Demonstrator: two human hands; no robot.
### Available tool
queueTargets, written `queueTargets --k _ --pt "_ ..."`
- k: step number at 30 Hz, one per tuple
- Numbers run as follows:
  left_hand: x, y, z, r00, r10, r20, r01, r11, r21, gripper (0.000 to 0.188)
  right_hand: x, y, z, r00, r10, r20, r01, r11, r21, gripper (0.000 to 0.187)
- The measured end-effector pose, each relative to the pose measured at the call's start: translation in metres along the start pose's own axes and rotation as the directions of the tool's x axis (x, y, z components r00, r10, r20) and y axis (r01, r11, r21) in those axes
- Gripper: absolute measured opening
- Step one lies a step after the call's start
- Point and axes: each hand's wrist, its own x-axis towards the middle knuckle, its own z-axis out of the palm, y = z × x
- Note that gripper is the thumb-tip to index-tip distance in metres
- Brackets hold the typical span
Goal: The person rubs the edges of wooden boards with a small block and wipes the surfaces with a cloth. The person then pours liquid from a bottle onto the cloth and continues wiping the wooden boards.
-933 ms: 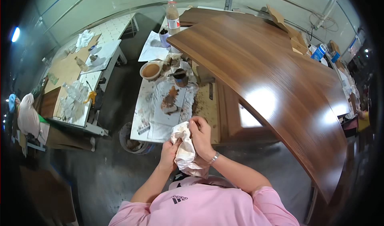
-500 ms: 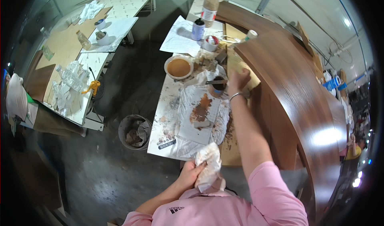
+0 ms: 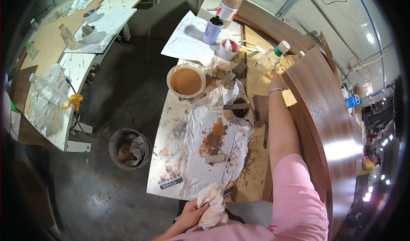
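Stained rag [image 3: 212, 204] first, bunched and crumpled right at the near end of the bench, and our left hand [image 3: 193, 215] has its fingers wrapped around the lower left of it, clamped on the cloth. The rag's long side runs up and away from us, its top just touching the near edge of the white plastic sheet [image 3: 205, 151].

Out ahead, our right arm is stretched long across the bench, and the right hand [image 3: 276, 81] sits well apart from the rag, at the far right beside the curved brown wood panel [image 3: 329, 113]. Its fingers are tucked behind the wrist from here, so we cannot tell whether they are spread or closed on anything. A clear plastic bottle with a green cap [image 3: 271, 58] lies just beyond it, tilted over.

Between the two hands: a brown smear on the sheet with a small pale block [image 3: 215, 158] below it, then a dark cup [image 3: 239, 108] with a flat blade laid across its rim. Further on, a round bowl of tan paste [image 3: 185, 81], a tin can [image 3: 212, 29], a small white tub [image 3: 227, 49], and a tall bottle [image 3: 230, 2] at the far end. Off to our left on the floor, a bucket of scraps [image 3: 129, 148].
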Motion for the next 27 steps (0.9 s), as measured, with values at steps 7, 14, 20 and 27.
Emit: queueTargets --k 7,14,20,27 --pt "0.007 -0.001 -0.014 0.997 -0.01 -0.075 0.011 1.0 0.02 0.029 0.043 0.004 0.041 0.997 -0.04 0.066 0.016 0.943 0.331 0.051" --pt "0.009 0.008 -0.009 0.996 -0.079 -0.049 0.086 0.98 0.182 0.03 0.02 -0.026 0.015 0.969 -0.233 -0.081 0.247 0.905 0.346 0.044" --pt "0.01 -0.008 -0.014 0.999 -0.024 0.032 0.021 0.994 0.105 0.029 -0.022 -0.039 -0.004 0.943 -0.312 -0.114 0.333 0.881 0.336 0.038" --pt "0.009 0.023 0.011 0.989 -0.033 0.142 0.012 0.989 0.144 0.03 -0.072 -0.037 -0.045 0.955 -0.296 -0.013 0.278 0.881 0.384 0.031"
